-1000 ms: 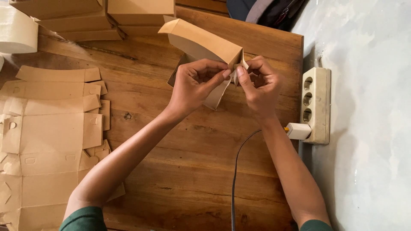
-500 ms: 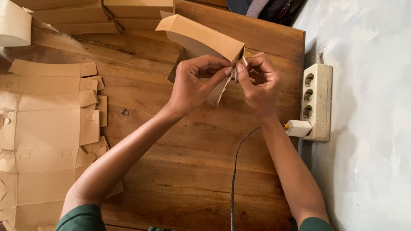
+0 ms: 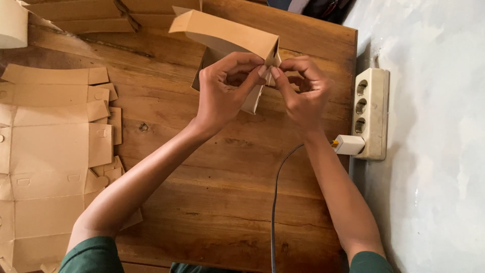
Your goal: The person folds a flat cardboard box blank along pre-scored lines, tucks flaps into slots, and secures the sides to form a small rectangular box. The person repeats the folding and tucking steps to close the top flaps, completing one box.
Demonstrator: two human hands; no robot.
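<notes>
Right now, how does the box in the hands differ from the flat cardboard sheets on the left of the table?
The box is partly folded into shape, while the sheets lie unfolded. The box is held above the table by the left hand and right hand; the sheets rest stacked on it, untouched. Both are the same tan cardboard.

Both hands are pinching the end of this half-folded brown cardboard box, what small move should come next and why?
Probably press the small end flap inward: the left hand and right hand pinch the near corner of the half-folded brown cardboard box, and that end looks open, not yet tucked shut.
</notes>
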